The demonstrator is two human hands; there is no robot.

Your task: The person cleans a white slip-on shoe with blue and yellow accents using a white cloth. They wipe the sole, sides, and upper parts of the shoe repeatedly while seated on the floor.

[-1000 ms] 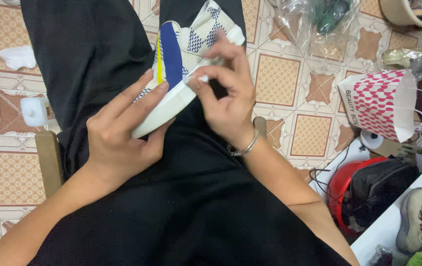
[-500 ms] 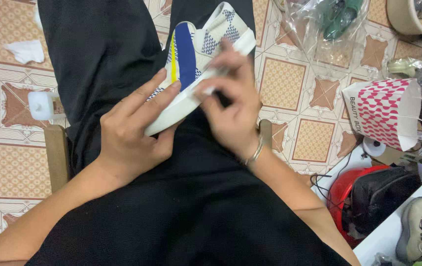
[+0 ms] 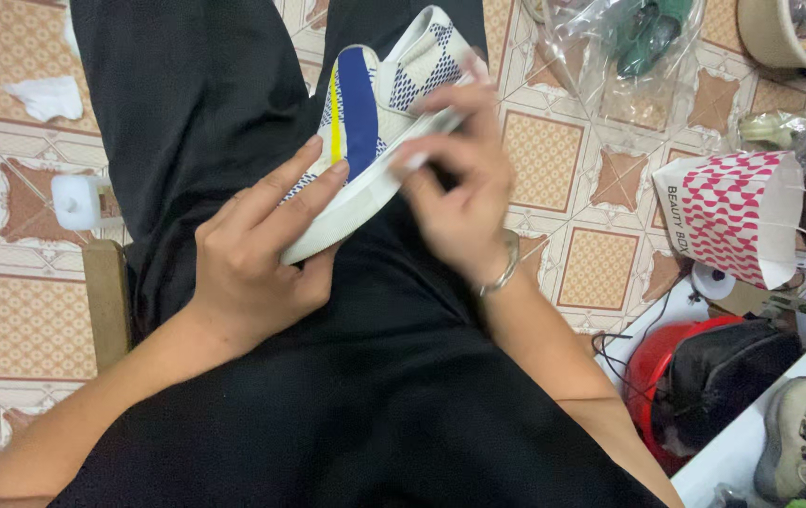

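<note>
A white sneaker (image 3: pixel 375 113) with a blue stripe, a yellow line and a blue dotted pattern lies tilted across my lap, over black trousers (image 3: pixel 205 103). My left hand (image 3: pixel 252 259) grips it from below near the heel, fingers spread over its side. Against the edge of the white sole, my right hand (image 3: pixel 459 193) pinches a small white piece; a silver bracelet circles that wrist.
Patterned floor tiles surround me. A small white bottle (image 3: pixel 78 200) and crumpled white tissue (image 3: pixel 45 97) lie at left. A pink-and-white paper bag (image 3: pixel 732 212), clear plastic bags (image 3: pixel 629 47), a red and black object (image 3: pixel 704 376) and a grey shoe (image 3: pixel 793 433) stand at right.
My right hand has slid along the sole edge, rubbing with the white piece. The sneaker and my left hand have shifted slightly in view.
</note>
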